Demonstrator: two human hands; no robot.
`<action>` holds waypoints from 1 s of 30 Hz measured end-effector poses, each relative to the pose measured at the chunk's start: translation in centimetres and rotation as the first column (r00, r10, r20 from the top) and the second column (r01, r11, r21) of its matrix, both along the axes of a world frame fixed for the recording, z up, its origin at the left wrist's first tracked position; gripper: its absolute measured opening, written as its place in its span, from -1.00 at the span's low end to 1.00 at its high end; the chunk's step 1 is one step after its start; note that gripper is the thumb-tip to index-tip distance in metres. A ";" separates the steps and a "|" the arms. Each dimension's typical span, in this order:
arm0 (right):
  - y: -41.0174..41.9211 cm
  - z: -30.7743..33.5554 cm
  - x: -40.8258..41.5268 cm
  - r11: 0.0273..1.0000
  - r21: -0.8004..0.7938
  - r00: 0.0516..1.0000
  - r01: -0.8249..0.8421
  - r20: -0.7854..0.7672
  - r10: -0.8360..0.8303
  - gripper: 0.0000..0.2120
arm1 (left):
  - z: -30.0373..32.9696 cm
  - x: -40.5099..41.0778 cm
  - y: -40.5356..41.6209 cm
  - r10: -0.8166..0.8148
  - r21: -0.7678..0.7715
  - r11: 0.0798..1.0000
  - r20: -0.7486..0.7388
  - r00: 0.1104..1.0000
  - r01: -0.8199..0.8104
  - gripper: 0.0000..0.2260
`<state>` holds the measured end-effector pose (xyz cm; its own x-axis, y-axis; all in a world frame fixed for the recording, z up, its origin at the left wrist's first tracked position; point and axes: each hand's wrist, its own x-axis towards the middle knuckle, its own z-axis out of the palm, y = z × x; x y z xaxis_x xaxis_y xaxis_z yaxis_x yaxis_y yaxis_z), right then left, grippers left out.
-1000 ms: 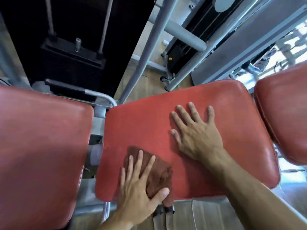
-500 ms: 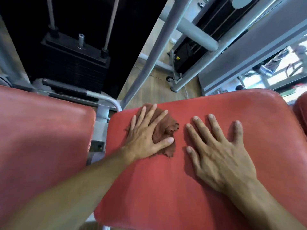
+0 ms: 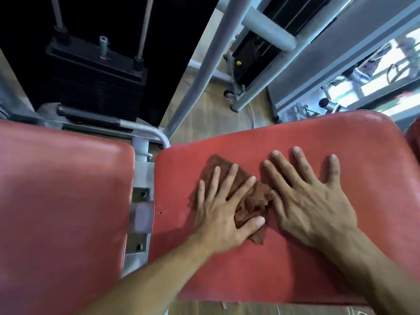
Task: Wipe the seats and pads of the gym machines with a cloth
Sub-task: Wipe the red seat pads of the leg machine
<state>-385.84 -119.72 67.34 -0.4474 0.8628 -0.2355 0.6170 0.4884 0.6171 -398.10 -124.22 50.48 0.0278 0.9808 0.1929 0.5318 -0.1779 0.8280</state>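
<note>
Cloth [image 3: 248, 196]: brown, crumpled, lying on seat [image 3: 295, 258], left of its centre. Pinned under left hand [image 3: 223, 210], fingers straight and spread, thumb across the cloth's near edge. Right hand [image 3: 309, 201] flat on the seat just right of the cloth, fingers splayed, holding nothing; forefinger close to the cloth, contact uncertain.

Step judged: wiping in progress on this seat. Right portion of the seat and strip under the right hand likely outstanding. Next move calls for steady downward pressure and lifting the bracing hand clear.

Second pad [image 3: 61, 212] left of the seat, across a metal bracket [image 3: 142, 201]; untouched now.

Containers: none in view.
</note>
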 end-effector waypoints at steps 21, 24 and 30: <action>-4.1 -8.9 -3.8 0.971 -0.199 0.991 -0.132 -0.033 0.128 -0.39 | -13.1 -3.0 -12.0 0.363 -0.375 0.888 0.220 0.905 -0.265 -0.28; -3.8 -9.1 -4.2 0.975 -0.194 0.994 -0.106 0.009 0.110 -0.39 | -13.0 -3.8 -9.7 0.359 -0.431 0.869 0.207 0.910 -0.244 -0.24; -3.5 -9.4 -5.2 0.973 -0.211 0.994 -0.096 0.022 0.103 -0.41 | -11.0 -1.2 -14.3 0.332 -0.348 0.899 0.144 0.932 -0.267 -0.27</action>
<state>-391.06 -123.22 57.99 -0.5179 0.7441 -0.4220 0.5400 0.6670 0.5133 -399.31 -138.54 39.44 -0.2828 0.9460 -0.1584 0.3402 0.2534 0.9056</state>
